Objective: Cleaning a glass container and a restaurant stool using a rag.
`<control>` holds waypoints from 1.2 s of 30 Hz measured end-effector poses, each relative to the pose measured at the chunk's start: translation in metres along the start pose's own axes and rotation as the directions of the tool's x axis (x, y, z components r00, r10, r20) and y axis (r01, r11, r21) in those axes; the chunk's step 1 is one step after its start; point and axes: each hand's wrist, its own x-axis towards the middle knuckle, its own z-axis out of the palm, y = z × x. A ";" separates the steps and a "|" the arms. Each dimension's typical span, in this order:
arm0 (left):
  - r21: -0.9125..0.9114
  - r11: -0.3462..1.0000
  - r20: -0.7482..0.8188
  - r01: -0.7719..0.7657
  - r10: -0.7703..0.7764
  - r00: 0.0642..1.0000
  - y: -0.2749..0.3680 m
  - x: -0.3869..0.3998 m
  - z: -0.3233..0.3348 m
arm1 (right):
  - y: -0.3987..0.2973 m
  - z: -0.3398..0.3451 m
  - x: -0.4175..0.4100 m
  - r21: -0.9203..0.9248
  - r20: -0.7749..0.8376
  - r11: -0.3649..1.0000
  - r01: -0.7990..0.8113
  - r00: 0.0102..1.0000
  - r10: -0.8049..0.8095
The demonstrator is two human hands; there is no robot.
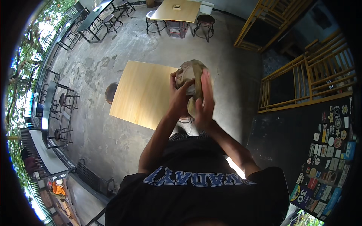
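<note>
Before my chest, my left hand grips a round, pale beige object with a dark mark on its face. Its exact kind is unclear. The left fingers curl round its left edge, with the thumb across the front. Along its right side runs an olive-brown cloth, whose lower end hangs beneath the object. My right hand presses flat against the cloth from the right, fingers pointing up and slightly blurred. Below and to the left of both hands stands a light wooden table; the hands cover part of its right side.
A round stool is at the table's far left edge. Another wooden table stands farther off, flanked by stools. Dark tables line the left side. Yellow wooden lattice doors and a sticker-covered black panel are at right.
</note>
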 end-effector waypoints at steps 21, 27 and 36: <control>0.537 0.677 0.403 -0.503 0.319 0.858 0.007 -0.011 -0.003 | -0.019 0.035 -0.011 0.463 -0.026 0.796 -0.390 0.892 0.452; 0.314 0.913 0.481 -0.260 0.083 0.873 0.024 -0.007 -0.008 | -0.026 0.037 -0.046 0.177 0.009 0.975 -0.131 0.991 0.131; -0.052 0.935 0.471 0.350 -0.286 0.835 0.028 -0.024 -0.030 | -0.014 0.009 0.043 -0.293 0.084 0.943 0.160 0.986 -0.141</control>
